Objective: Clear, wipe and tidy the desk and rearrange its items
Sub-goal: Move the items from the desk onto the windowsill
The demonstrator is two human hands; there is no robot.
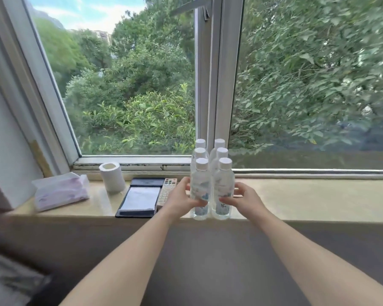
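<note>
Several clear water bottles with white caps stand upright in two rows on the beige window ledge (296,197). My left hand (181,198) curls its fingers and thumb round the front left bottle (200,184). My right hand (243,198) holds the front right bottle (223,184) the same way. Both bottles stand on the ledge, near its front edge. Left of the bottles lie a remote control (167,191) and a black folder (139,198) with a white sheet on it.
A toilet paper roll (112,176) stands behind the folder. A soft tissue pack (61,191) lies at the ledge's left end by the wall. The window frame (210,85) rises right behind the bottles. The ledge stretches bare to the right.
</note>
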